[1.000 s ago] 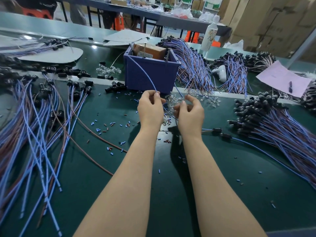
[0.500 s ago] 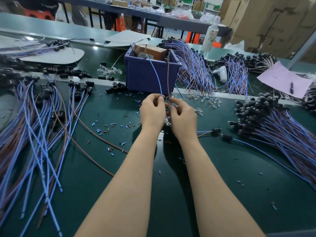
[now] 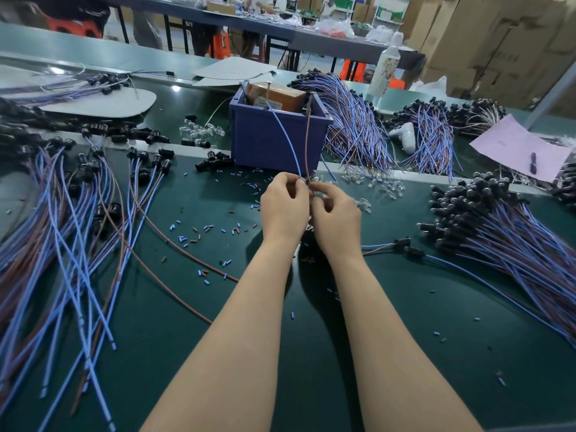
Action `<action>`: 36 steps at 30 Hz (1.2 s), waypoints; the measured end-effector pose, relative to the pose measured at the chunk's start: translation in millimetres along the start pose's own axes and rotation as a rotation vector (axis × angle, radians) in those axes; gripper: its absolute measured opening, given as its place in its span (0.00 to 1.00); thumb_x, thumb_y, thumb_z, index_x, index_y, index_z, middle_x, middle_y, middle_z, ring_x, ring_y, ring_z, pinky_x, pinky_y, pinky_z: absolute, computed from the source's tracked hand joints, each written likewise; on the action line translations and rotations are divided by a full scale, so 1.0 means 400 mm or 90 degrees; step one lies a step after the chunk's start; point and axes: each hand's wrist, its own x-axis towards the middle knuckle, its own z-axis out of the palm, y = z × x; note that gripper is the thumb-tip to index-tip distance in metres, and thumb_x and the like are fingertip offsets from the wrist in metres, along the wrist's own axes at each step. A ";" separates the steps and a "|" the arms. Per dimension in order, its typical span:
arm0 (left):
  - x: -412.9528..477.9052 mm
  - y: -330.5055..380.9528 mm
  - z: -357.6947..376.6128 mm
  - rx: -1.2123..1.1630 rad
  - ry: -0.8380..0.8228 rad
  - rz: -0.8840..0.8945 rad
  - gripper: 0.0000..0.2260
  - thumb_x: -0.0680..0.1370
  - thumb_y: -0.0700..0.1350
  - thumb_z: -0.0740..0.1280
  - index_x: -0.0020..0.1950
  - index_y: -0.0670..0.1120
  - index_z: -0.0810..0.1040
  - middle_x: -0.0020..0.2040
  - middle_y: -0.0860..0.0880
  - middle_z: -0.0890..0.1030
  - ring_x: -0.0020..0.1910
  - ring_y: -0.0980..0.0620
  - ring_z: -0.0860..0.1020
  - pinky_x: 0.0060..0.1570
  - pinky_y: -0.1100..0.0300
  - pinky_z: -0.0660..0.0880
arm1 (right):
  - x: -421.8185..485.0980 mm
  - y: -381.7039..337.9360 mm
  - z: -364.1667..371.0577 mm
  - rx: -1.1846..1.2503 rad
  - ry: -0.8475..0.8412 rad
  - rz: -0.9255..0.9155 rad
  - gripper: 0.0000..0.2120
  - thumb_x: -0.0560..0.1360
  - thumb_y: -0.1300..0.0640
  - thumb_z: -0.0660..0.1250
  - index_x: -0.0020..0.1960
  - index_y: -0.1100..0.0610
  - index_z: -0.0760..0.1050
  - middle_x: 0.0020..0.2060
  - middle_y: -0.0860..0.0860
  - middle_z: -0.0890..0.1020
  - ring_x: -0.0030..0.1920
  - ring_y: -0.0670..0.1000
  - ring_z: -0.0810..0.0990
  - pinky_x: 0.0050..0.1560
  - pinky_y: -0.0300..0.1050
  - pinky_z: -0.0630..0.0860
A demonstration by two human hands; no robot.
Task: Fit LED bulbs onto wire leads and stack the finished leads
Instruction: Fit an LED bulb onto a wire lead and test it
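My left hand and my right hand meet at the middle of the green table, just in front of a blue bin. The left hand pinches a wire lead whose blue and brown strands rise up over the bin. The right hand pinches a small clear LED bulb against the lead's lower end; the bulb is mostly hidden by fingers. Loose clear bulbs lie scattered to the right of my hands. A heap of leads with black sockets lies at the right.
Many blue and brown leads spread over the table's left. Small cut sleeve bits dot the middle. More wire bundles, a white controller, a pink sheet and a bottle lie behind.
My two hands came together from slightly apart. The lead's strands swung from leaning left to standing nearly upright over the bin.
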 end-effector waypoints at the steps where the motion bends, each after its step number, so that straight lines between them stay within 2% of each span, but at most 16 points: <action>1: 0.002 -0.002 0.000 -0.006 0.001 -0.005 0.04 0.79 0.41 0.62 0.46 0.45 0.75 0.44 0.45 0.82 0.42 0.51 0.78 0.48 0.61 0.73 | 0.000 0.001 0.000 -0.003 0.000 -0.001 0.14 0.76 0.64 0.60 0.57 0.57 0.79 0.44 0.54 0.84 0.44 0.52 0.81 0.51 0.45 0.76; 4: 0.007 -0.006 -0.003 -0.026 0.001 -0.011 0.05 0.79 0.40 0.62 0.46 0.44 0.75 0.39 0.49 0.80 0.36 0.58 0.76 0.41 0.69 0.70 | -0.001 0.001 0.000 -0.008 -0.002 -0.005 0.13 0.76 0.64 0.60 0.56 0.56 0.79 0.41 0.54 0.84 0.42 0.54 0.80 0.50 0.46 0.75; 8: 0.010 -0.007 -0.003 -0.033 -0.013 -0.017 0.06 0.79 0.40 0.61 0.48 0.43 0.77 0.40 0.48 0.81 0.40 0.53 0.77 0.47 0.61 0.74 | -0.002 0.000 0.000 -0.014 -0.004 -0.012 0.13 0.76 0.64 0.60 0.56 0.56 0.79 0.42 0.54 0.84 0.43 0.53 0.80 0.51 0.46 0.75; 13: 0.012 -0.009 -0.006 -0.036 -0.019 -0.016 0.06 0.79 0.40 0.62 0.47 0.43 0.77 0.40 0.47 0.81 0.38 0.54 0.77 0.47 0.61 0.74 | -0.003 -0.001 0.001 -0.013 -0.001 -0.019 0.14 0.76 0.65 0.60 0.56 0.56 0.80 0.45 0.53 0.84 0.44 0.52 0.80 0.53 0.47 0.75; 17: 0.011 -0.007 -0.007 -0.027 -0.020 -0.011 0.06 0.79 0.40 0.62 0.48 0.43 0.79 0.40 0.48 0.81 0.43 0.50 0.79 0.52 0.55 0.76 | -0.003 -0.001 0.001 -0.005 0.002 -0.022 0.14 0.76 0.65 0.60 0.56 0.56 0.80 0.46 0.53 0.84 0.46 0.52 0.81 0.53 0.46 0.75; 20: 0.009 -0.004 -0.008 -0.023 -0.016 -0.008 0.06 0.79 0.40 0.62 0.48 0.43 0.79 0.41 0.48 0.81 0.46 0.48 0.80 0.53 0.54 0.76 | -0.002 0.001 0.001 -0.006 0.003 -0.030 0.14 0.75 0.65 0.60 0.56 0.55 0.80 0.45 0.52 0.84 0.45 0.51 0.80 0.52 0.44 0.75; 27: 0.010 -0.007 -0.005 -0.014 -0.010 -0.008 0.06 0.79 0.41 0.62 0.48 0.44 0.79 0.41 0.49 0.80 0.43 0.51 0.78 0.49 0.58 0.75 | -0.002 0.002 0.001 -0.016 -0.003 -0.042 0.15 0.74 0.66 0.60 0.55 0.55 0.80 0.44 0.52 0.84 0.41 0.47 0.77 0.48 0.41 0.72; 31: 0.007 -0.008 -0.006 -0.006 -0.007 -0.003 0.07 0.79 0.42 0.62 0.49 0.45 0.80 0.39 0.52 0.79 0.41 0.54 0.76 0.45 0.62 0.72 | -0.006 -0.003 -0.003 -0.022 -0.010 -0.047 0.16 0.74 0.66 0.59 0.56 0.55 0.80 0.46 0.52 0.84 0.44 0.49 0.79 0.50 0.41 0.73; 36: 0.014 0.012 -0.013 -0.019 -0.040 0.006 0.08 0.80 0.43 0.62 0.53 0.42 0.80 0.50 0.46 0.81 0.50 0.51 0.78 0.52 0.60 0.74 | -0.010 -0.024 -0.017 -0.031 -0.032 -0.066 0.14 0.76 0.64 0.60 0.57 0.55 0.79 0.45 0.51 0.84 0.45 0.49 0.79 0.50 0.42 0.73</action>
